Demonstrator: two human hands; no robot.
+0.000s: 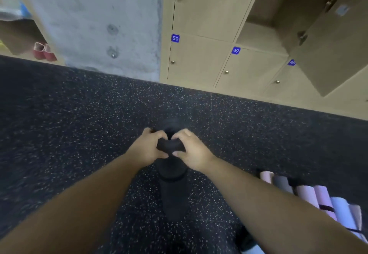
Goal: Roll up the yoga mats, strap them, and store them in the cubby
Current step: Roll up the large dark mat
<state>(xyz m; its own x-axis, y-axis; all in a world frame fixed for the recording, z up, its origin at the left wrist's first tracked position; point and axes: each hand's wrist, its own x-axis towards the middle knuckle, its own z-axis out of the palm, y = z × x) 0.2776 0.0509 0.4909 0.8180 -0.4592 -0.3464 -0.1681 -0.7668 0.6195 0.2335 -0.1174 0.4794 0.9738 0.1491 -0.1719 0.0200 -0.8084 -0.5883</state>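
A dark speckled floor (59, 124) is filling most of the view, and it is being bounded at the far side by a concrete pillar (95, 21) on the left and a bank of lockers (199, 60) on the right. One cubby (264, 21) at the far right is standing open, its door (338, 41) swung out.

A row of rolled mats (310, 196) in pink, grey and blue is lying at the near right, at least some of them banded by dark straps. A black mat (173, 194), already rolled, is lying in the middle of the floor, running from near to far. One strap (172, 178) is already circling it towards the near end.

Farther along the roll, a second strap (170, 146) is being gripped from both sides. The left hand (148, 148) is curled round its left part, and the right hand (192, 150) is curled round its right part, thumbs nearly touching beneath it. Whether the strap is being fastened or merely pulled tight cannot be told, as black is blurring into black.

The strapping step is judged to be under way. If the strap is released before it is closed, the far end of the roll is likely to spring loose. If it is being pulled off-centre, the roll may be skewed into a cone and fit badly in the cubby.
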